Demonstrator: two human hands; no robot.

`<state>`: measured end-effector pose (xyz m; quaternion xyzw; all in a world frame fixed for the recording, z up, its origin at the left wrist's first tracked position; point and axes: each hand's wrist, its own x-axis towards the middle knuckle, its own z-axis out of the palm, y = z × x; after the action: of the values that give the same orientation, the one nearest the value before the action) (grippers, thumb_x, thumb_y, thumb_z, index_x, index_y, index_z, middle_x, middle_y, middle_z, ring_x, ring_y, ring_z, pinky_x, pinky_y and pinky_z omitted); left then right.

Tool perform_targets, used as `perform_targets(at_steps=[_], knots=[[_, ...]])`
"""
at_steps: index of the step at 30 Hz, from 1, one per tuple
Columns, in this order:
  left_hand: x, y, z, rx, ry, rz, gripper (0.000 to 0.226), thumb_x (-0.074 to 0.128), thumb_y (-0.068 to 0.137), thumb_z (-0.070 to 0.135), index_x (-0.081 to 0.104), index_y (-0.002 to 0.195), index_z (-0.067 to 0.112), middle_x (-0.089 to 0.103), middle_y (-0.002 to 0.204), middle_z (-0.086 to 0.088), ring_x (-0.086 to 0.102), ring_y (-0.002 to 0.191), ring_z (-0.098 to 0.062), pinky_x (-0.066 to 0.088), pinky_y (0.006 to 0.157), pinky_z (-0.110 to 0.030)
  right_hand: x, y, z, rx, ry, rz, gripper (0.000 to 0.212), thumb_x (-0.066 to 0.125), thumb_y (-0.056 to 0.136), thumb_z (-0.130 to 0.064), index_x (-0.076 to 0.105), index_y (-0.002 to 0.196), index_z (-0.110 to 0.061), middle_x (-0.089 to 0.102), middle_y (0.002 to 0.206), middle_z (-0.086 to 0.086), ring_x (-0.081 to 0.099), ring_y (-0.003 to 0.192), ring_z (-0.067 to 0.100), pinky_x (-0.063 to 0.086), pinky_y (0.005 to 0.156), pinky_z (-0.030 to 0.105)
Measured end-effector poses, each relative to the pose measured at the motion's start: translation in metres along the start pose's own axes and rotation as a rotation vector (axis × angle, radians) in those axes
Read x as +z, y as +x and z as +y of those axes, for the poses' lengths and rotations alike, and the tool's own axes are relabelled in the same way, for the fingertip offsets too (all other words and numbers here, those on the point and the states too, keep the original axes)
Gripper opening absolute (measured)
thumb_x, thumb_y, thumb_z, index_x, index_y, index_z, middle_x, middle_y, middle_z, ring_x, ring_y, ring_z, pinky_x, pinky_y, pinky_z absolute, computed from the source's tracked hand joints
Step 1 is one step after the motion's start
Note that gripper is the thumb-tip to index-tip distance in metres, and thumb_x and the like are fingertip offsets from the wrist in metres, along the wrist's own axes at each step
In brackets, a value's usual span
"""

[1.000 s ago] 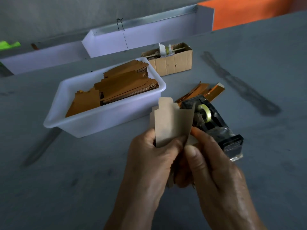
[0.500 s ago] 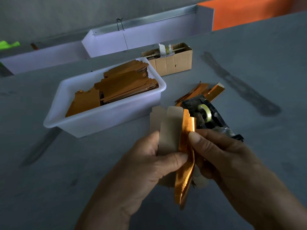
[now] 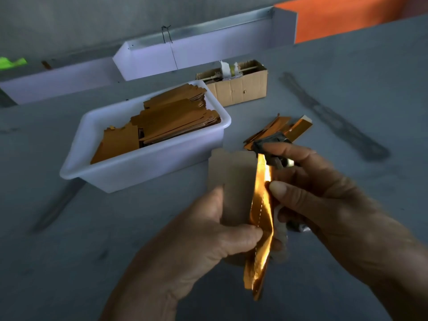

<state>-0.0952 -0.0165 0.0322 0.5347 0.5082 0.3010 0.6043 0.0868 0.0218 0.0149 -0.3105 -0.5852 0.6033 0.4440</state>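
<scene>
I hold a flat die-cut carton blank (image 3: 234,181) upright above the table; its inner side is plain brown and one panel, folded toward me, shows shiny gold foil (image 3: 260,218). My left hand (image 3: 203,242) grips the brown panel from the left, thumb across its lower front. My right hand (image 3: 324,200) pinches the gold panel's edge with the thumb, index finger stretched out above. A black tape dispenser (image 3: 271,144) stands right behind the blank, mostly hidden by my right hand.
A white plastic tub (image 3: 143,172) full of stacked gold blanks sits at left centre. Behind it stands a small cardboard box (image 3: 240,89) with tape rolls. A few loose gold blanks (image 3: 298,126) lie beyond the dispenser. White trays line the table's far edge.
The blank went from a flat brown sheet to having its gold panel folded out toward me. My right hand moved from its lower edge up onto the gold panel, covering the dispenser.
</scene>
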Motion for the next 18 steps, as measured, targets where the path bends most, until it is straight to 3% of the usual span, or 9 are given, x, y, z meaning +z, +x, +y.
perform_targets(at_steps=[2,6,8,10,11,13,15,18], knots=[[-0.002,-0.001,0.001,0.012,0.048,0.020,0.043,0.066,0.068,0.018,0.061,0.110,0.016,0.073,0.089,-0.003,0.071,0.086,-0.017,0.055,0.070,-0.026,-0.005,0.003,-0.003,-0.044,-0.088,-0.012,0.032,0.062,0.076,-0.027,0.065,0.104,-0.042,0.067,0.081,-0.005,0.065,0.072,0.010,0.052,0.060,0.022],[-0.007,-0.001,0.005,0.029,0.122,-0.007,0.054,0.066,0.070,0.021,0.054,0.122,0.025,0.068,0.107,-0.012,0.068,0.099,-0.030,0.055,0.084,-0.046,-0.012,0.012,-0.013,0.009,-0.224,-0.205,0.010,0.064,0.081,-0.030,0.068,0.085,-0.039,0.069,0.075,-0.001,0.066,0.068,0.009,0.053,0.061,0.020],[-0.008,-0.002,0.006,0.024,0.095,0.000,0.058,0.069,0.069,0.022,0.051,0.124,0.028,0.072,0.102,-0.005,0.070,0.095,-0.024,0.059,0.077,-0.037,-0.015,0.018,-0.016,0.049,-0.246,-0.238,0.007,0.061,0.074,-0.031,0.067,0.078,-0.030,0.070,0.073,0.002,0.067,0.068,0.010,0.053,0.062,0.019],[-0.007,-0.002,0.006,0.016,0.034,0.054,0.065,0.076,0.066,0.025,0.048,0.124,0.031,0.074,0.101,0.001,0.072,0.092,-0.018,0.057,0.070,-0.024,-0.015,0.025,-0.018,0.058,-0.283,-0.240,0.018,0.062,0.068,-0.040,0.068,0.075,-0.024,0.070,0.075,0.005,0.068,0.071,0.015,0.054,0.065,0.021],[-0.006,-0.001,0.004,0.017,0.047,0.115,0.073,0.081,0.061,0.031,0.045,0.125,0.038,0.072,0.106,0.003,0.071,0.095,-0.017,0.056,0.072,-0.023,-0.014,0.027,-0.019,0.058,-0.308,-0.227,0.025,0.062,0.064,-0.043,0.067,0.074,-0.020,0.071,0.075,0.006,0.068,0.071,0.016,0.054,0.065,0.021],[-0.003,0.001,0.001,0.040,0.175,0.266,0.084,0.082,0.050,0.048,0.036,0.121,0.057,0.066,0.115,0.010,0.066,0.105,-0.018,0.056,0.083,-0.037,-0.014,0.032,-0.019,0.054,-0.356,-0.173,0.036,0.062,0.058,-0.047,0.065,0.075,-0.016,0.071,0.072,0.003,0.068,0.066,0.012,0.052,0.060,0.016],[0.004,0.000,0.002,0.091,0.266,0.348,0.071,0.075,0.051,0.050,0.035,0.108,0.064,0.065,0.104,0.017,0.067,0.093,-0.012,0.056,0.081,-0.041,-0.011,0.035,-0.020,0.032,-0.378,-0.115,0.034,0.061,0.059,-0.045,0.064,0.075,-0.015,0.071,0.067,0.000,0.066,0.059,0.007,0.049,0.054,0.012],[0.016,-0.002,0.004,0.119,0.322,0.394,0.037,0.068,0.059,0.044,0.051,0.092,0.050,0.067,0.081,0.017,0.064,0.062,-0.002,0.050,0.058,-0.024,-0.007,0.037,-0.019,-0.019,-0.449,-0.025,0.032,0.060,0.062,-0.044,0.063,0.078,-0.016,0.071,0.068,0.001,0.066,0.057,0.007,0.051,0.054,0.016]])
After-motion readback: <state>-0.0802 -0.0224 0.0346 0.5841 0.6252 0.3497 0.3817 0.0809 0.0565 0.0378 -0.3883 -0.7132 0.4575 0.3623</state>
